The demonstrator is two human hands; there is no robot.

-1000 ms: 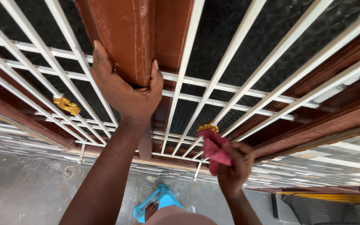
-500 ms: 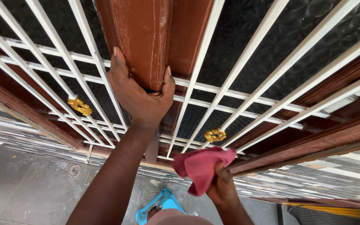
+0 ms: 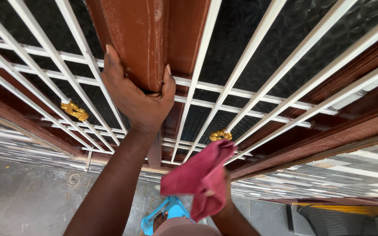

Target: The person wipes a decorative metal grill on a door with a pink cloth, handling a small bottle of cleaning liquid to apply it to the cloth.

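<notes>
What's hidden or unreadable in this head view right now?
- Right hand: fingers covered by the red cloth it holds.
- Left hand: palm side hidden behind the brown mullion it grips.
- Gold ornament: lower part hidden by the cloth.
- Blue stool: mostly blocked by the arms.

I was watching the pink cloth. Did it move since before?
Yes. The pink cloth in the right hand dropped lower, away from the gold ornament on the white bars.
</notes>
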